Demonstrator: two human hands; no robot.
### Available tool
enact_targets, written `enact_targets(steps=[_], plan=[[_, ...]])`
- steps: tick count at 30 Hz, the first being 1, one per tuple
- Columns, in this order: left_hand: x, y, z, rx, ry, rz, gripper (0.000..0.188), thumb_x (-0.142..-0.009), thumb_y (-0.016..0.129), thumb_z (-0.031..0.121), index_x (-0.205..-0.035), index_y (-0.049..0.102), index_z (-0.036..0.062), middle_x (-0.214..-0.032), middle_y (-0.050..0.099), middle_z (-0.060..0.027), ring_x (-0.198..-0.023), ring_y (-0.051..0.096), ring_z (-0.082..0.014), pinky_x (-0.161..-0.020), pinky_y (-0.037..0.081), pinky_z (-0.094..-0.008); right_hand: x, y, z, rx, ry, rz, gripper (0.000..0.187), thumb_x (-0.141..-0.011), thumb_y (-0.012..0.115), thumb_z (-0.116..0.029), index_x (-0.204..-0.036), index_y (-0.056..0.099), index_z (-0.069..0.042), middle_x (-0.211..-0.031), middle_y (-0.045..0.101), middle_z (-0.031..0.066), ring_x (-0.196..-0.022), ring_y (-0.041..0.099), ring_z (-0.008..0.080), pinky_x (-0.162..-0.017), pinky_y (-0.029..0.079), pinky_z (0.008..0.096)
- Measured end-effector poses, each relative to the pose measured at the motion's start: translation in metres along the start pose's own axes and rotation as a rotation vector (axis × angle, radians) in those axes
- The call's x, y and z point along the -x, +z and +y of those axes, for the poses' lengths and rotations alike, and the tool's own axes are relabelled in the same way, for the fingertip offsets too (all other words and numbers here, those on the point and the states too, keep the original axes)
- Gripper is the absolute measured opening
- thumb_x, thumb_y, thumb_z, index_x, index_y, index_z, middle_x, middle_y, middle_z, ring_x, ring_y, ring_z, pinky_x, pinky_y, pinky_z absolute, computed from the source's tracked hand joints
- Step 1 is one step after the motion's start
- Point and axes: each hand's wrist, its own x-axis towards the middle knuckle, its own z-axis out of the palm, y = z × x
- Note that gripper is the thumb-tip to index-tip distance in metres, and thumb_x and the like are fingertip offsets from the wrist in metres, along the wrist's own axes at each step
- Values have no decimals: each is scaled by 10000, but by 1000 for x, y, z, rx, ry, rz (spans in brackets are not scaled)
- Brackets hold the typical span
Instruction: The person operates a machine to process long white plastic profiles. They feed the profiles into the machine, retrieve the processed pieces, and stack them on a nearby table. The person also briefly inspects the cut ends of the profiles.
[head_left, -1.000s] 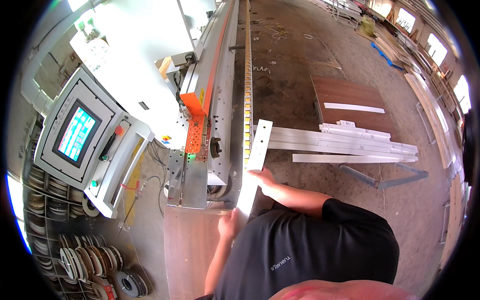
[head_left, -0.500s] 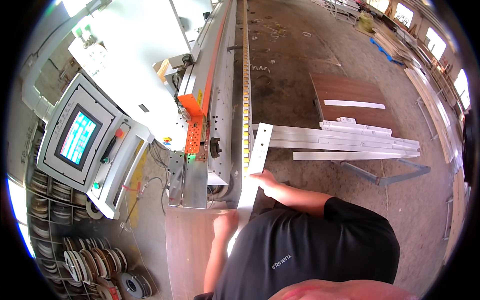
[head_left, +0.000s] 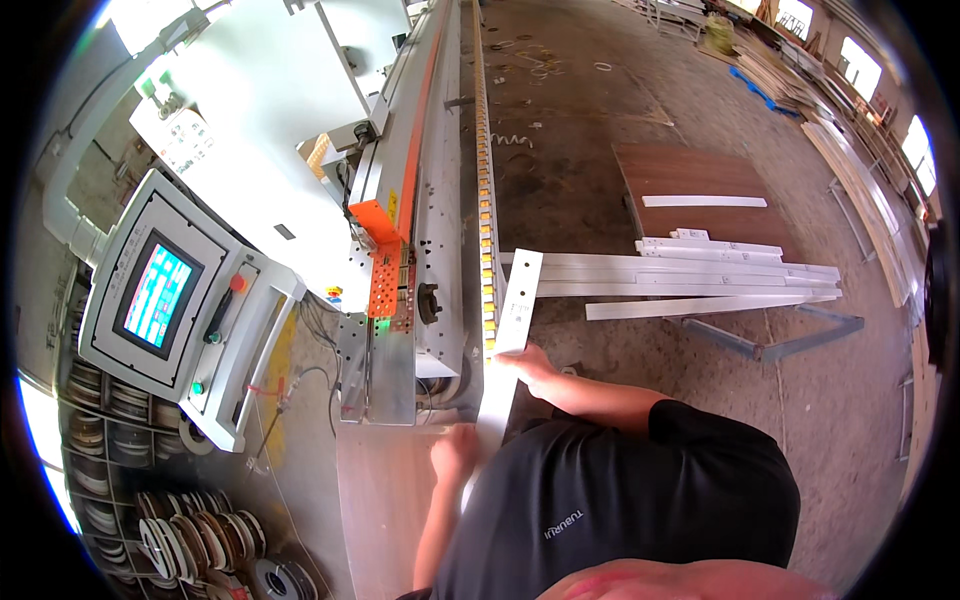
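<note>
A long white strip of board (head_left: 520, 300) with dark holes near its far end slants in front of my body, its near part hidden by my black shirt. My right hand (head_left: 530, 367) is closed round the strip's right edge, about midway along. Lower down, my left hand (head_left: 455, 450) is closed at the strip's left edge, its fingertips hidden. Under the left hand lies a brown wood-grain panel (head_left: 385, 500). Just beyond the strip is the near end of a narrow rail with yellow rollers (head_left: 487, 240).
To the left stand a white machine with an orange guard (head_left: 383, 280) and a control panel with a lit screen (head_left: 160, 296). Rolls of edging (head_left: 190, 540) fill a rack at lower left. At right, white strips (head_left: 700, 275) and a brown board (head_left: 690, 170) lie on a low support.
Both hands keep their hold on the white strip, which has barely moved. The view has shifted slightly, so the machine and rail appear a little farther left.
</note>
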Motion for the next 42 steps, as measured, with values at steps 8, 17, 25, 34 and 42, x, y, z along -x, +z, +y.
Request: enact_targets(steps=[8, 17, 25, 34, 42], plan=[[19, 15, 1, 176, -158, -46, 449, -1053, 537, 532, -1050, 734, 128, -949, 750, -246, -927, 709, -490, -804, 544, -573, 1, -10, -33, 705, 27, -54, 426, -897, 832, -460, -1098, 797, -86, -949, 804, 44, -844, 765, 187, -809, 604, 351], [28, 25, -4, 69, -138, -91, 440, -1038, 574, 579, -1065, 718, 165, -947, 757, -212, -927, 718, -457, -788, 546, -552, 25, -8, -89, 1541, -842, -139, 306, -775, 817, -410, -957, 762, -170, -861, 761, 13, -863, 732, 272, -745, 588, 455], [40, -5, 26, 89, -138, -191, 425, -1031, 612, 550, -1141, 735, 159, -968, 762, -204, -961, 726, -434, -821, 556, -512, 14, -30, -79, 1921, -623, -700, 136, -739, 716, -293, -726, 740, -160, -779, 733, 46, -791, 720, 313, -663, 564, 495], [39, -8, 22, 87, -95, -275, 456, -1027, 596, 568, -1165, 751, 162, -1002, 773, -196, -1006, 737, -406, -860, 561, -496, 6, -50, -53, 2038, -682, -931, 192, -724, 719, -306, -765, 771, -126, -725, 728, 104, -715, 725, 341, -640, 567, 498], [33, -6, 17, 23, -153, -340, 494, -1034, 568, 584, -1214, 740, 157, -1089, 776, -196, -1059, 735, -401, -907, 566, -494, 6, -41, -45, 2063, -817, -844, 197, -725, 740, -294, -748, 754, -99, -708, 727, 115, -710, 745, 330, -621, 585, 469]])
